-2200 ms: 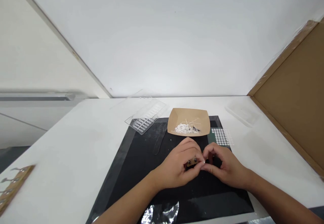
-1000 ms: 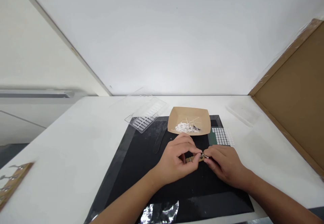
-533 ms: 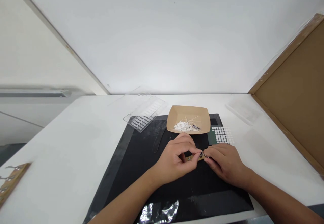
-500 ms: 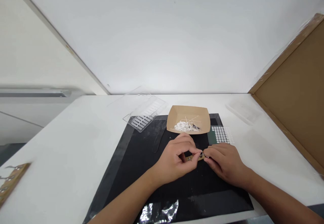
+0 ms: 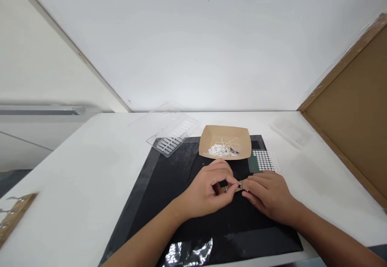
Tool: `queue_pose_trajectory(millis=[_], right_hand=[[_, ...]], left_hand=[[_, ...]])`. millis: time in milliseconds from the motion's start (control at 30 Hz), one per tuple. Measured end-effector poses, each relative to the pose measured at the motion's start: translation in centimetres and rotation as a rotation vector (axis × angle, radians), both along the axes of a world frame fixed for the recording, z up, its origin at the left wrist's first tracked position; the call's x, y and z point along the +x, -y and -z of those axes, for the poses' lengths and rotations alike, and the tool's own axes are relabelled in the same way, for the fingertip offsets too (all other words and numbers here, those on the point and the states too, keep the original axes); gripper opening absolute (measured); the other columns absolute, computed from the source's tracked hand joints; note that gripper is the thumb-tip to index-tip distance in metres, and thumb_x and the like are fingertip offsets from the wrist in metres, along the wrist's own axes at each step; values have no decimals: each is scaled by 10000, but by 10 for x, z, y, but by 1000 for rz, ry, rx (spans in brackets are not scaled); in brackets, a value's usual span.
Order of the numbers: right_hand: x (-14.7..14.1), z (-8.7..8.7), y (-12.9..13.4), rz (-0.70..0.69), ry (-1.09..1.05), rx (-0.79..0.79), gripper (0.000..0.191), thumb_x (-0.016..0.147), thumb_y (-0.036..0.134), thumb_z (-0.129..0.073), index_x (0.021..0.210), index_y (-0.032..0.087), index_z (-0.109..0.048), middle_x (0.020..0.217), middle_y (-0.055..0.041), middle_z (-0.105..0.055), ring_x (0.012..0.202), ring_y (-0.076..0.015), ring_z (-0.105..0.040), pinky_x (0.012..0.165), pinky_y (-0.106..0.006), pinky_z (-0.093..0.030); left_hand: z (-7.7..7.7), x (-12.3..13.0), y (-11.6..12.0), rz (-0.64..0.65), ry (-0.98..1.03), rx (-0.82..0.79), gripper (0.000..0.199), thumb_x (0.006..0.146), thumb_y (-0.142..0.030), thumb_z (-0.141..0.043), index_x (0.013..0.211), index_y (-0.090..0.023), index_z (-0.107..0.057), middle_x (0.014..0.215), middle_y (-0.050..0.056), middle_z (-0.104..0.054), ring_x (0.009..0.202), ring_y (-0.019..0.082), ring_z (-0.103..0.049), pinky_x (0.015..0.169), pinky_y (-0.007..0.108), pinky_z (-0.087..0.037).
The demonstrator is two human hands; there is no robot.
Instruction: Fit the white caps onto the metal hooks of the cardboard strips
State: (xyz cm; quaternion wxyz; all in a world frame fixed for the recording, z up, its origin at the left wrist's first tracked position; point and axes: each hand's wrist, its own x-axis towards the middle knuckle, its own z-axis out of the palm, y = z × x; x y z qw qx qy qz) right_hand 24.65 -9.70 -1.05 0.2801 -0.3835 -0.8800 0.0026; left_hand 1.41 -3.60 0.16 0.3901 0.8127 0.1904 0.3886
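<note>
Over the black mat (image 5: 157, 202) my two hands meet, fingertips almost touching. My left hand (image 5: 211, 188) is closed in a pinch of thumb and forefinger at a tiny dark piece, mostly hidden by the fingertips. A small tan strip (image 5: 236, 189) shows between the hands, with a shiny metal bit (image 5: 225, 189) on it under the left fingers. My right hand (image 5: 269, 192) is closed too, its thumb and forefinger on a small metal part (image 5: 244, 189) at the strip's right end. How these small parts join is too small to tell.
Behind the hands stands a brown paper tray (image 5: 225, 132) with white scraps in it. A clear plastic case (image 5: 167, 142) with white pieces is at its left; a green sheet of white dots (image 5: 264, 161) at its right. Far left lies a wooden strip with metal hooks (image 5: 18, 214).
Both hands have shifted very slightly to the left. The small metal part between the fingertips has tilted, its right end now lower. The surrounding items have stayed put.
</note>
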Motion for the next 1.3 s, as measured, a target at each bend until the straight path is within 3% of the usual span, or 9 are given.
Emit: queue_pose_trajectory(millis=[400,600,900,1300], right_hand=[[-1,-1,-1,-2,15,11,237,1140,303,-481,1001,213,-652,789,17,-724,649,-136,-607,620,-315,-317],[-3,0,0,-37,6,-24,252,1135,296,-476,976,212,-652,829,5,-764,675,-136,-654,608,-314,-329],[-4,0,1,-79,-57,-130,211,1122,289,-484,1075,234,-682,1040,-28,-832,860,-148,-770,646,-277,-418],[-4,0,0,-74,-119,-234,241,1140,327,-456,1074,222,-663,867,-10,-781,710,-156,-692,680,-284,-418]], left_hand=[[-1,1,2,-10,-15,-35,107,883,-97,-692,837,-175,-749,771,74,-670,800,181,-633,463,163,-458],[1,4,4,-22,21,-46,184,772,-38,-683,673,-184,-634,686,34,-611,805,195,-642,585,241,-519],[5,6,7,3,69,-293,210,686,-44,-690,608,-195,-566,656,23,-573,845,224,-650,644,286,-542],[5,5,8,40,87,-489,156,728,-53,-709,637,-151,-630,798,60,-637,808,177,-653,593,229,-526]])
